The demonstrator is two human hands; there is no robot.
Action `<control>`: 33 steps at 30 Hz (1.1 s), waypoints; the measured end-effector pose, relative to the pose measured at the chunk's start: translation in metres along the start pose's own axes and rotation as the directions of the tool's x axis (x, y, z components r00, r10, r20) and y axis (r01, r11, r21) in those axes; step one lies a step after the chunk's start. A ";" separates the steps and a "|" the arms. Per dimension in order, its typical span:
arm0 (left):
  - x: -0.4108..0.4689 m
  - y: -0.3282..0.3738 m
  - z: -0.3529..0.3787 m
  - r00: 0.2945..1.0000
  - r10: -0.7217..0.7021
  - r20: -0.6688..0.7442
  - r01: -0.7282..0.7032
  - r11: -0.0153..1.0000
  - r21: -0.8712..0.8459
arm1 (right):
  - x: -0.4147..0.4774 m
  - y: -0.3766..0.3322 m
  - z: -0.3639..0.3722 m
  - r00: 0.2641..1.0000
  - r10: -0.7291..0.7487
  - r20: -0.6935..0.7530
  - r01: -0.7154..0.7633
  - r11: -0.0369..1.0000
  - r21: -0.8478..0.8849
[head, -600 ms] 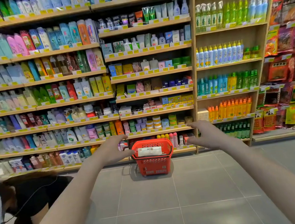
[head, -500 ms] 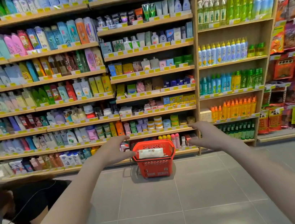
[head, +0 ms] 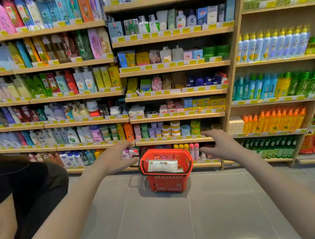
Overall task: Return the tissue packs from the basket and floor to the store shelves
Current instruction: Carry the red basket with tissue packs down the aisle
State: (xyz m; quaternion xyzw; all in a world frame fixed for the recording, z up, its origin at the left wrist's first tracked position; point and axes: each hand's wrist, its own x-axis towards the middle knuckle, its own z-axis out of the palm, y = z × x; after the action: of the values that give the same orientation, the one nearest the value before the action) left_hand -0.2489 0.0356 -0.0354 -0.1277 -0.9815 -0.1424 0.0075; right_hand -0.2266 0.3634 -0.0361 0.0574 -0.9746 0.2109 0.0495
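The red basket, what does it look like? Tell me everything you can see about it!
The basket is red and looks like plastic, with rows of little slots in its walls and a thick rim. It stands upright on the grey floor, right in front of the shelves. A white tissue pack lies inside, near the top. The left hand and right hand are held out on either side with fingers spread, and neither seems to touch it.

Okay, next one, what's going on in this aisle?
A person in a store aisle holds both hands out toward a red basket on the floor before the shelves. The left hand and right hand are open and touch nothing. A white tissue pack lies in the basket, not yet shelved. Someone in dark clothes is at the left.
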 end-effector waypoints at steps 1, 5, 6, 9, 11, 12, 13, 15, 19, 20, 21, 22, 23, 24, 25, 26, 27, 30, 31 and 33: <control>0.013 -0.006 0.003 1.000 -0.005 0.002 0.005 1.000 -0.002 | 0.016 0.004 0.006 1.000 -0.003 0.011 0.003 1.000 0.002; 0.069 -0.037 0.013 1.000 -0.021 -0.007 0.021 0.999 -0.024 | 0.080 0.012 0.033 0.999 -0.006 0.049 0.007 1.000 -0.016; 0.085 -0.045 0.014 1.000 -0.024 -0.014 0.023 0.999 -0.029 | 0.097 0.013 0.040 0.998 -0.003 0.057 0.005 1.000 -0.026; 0.135 -0.070 0.015 1.000 -0.014 -0.009 0.014 0.999 -0.029 | 0.150 0.013 0.058 0.998 0.006 0.058 -0.005 1.000 -0.021; 0.172 -0.086 0.013 1.000 0.006 0.018 -0.005 1.000 -0.021 | 0.184 0.012 0.066 0.998 0.035 0.057 -0.035 0.999 -0.009; 0.191 -0.093 0.012 0.999 0.015 0.030 -0.014 1.000 -0.016 | 0.200 0.010 0.069 0.997 0.046 0.055 -0.046 0.999 -0.003; 0.210 -0.100 0.011 0.999 0.025 0.040 -0.024 1.000 -0.012 | 0.215 0.009 0.072 0.998 0.049 0.050 -0.049 0.999 0.004; 0.251 -0.116 0.011 0.998 0.046 0.049 -0.045 0.999 -0.019 | 0.247 0.007 0.078 0.998 0.062 0.033 -0.063 0.997 0.033; 0.306 -0.131 0.025 0.995 0.053 0.089 -0.044 0.994 -0.101 | 0.289 0.015 0.092 0.997 0.075 0.015 -0.076 0.993 0.087; 0.319 -0.134 0.032 0.992 0.054 0.111 -0.039 0.991 -0.131 | 0.298 0.019 0.096 0.996 0.086 0.027 -0.088 0.992 0.095; 0.331 -0.137 0.038 0.989 0.056 0.137 -0.035 0.988 -0.152 | 0.308 0.024 0.101 0.995 0.091 0.040 -0.095 0.990 0.103; 0.344 -0.140 0.045 0.986 0.057 0.156 -0.030 0.985 -0.170 | 0.318 0.030 0.105 0.994 0.096 0.046 -0.100 0.989 0.110; 0.356 -0.142 0.050 0.984 0.060 0.166 -0.029 0.982 -0.186 | 0.328 0.036 0.109 0.993 0.105 0.052 -0.111 0.987 0.115; 0.369 -0.144 0.056 0.983 0.063 0.171 -0.027 0.978 -0.205 | 0.339 0.042 0.113 0.991 0.121 0.057 -0.127 0.984 0.123; 0.382 -0.145 0.062 0.982 0.062 0.179 -0.022 0.975 -0.220 | 0.350 0.051 0.118 0.989 0.137 0.064 -0.144 0.981 0.132; 0.396 -0.147 0.069 0.980 0.068 0.186 -0.024 0.973 -0.229 | 0.361 0.060 0.124 0.985 0.156 0.069 -0.164 0.977 0.136; 0.410 -0.148 0.076 0.978 0.075 0.196 -0.028 0.972 -0.232 | 0.372 0.069 0.130 0.982 0.175 0.076 -0.184 0.973 0.138; 0.457 -0.160 0.100 0.969 0.068 0.236 -0.007 0.968 -0.251 | 0.409 0.102 0.154 0.973 0.207 0.103 -0.223 0.957 0.183; 0.473 -0.162 0.108 0.967 0.045 0.252 0.024 0.964 -0.264 | 0.422 0.113 0.162 0.971 0.214 0.109 -0.232 0.952 0.201; 0.502 -0.166 0.126 0.960 0.000 0.280 0.093 0.943 -0.320 | 0.445 0.131 0.173 0.966 0.236 0.105 -0.254 0.941 0.225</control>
State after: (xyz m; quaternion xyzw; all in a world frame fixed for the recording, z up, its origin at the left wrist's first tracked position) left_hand -0.7740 0.0419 -0.1770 -0.1224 -0.9380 -0.2854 -0.1543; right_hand -0.6967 0.3690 -0.1926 -0.0506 -0.9432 0.3277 -0.0218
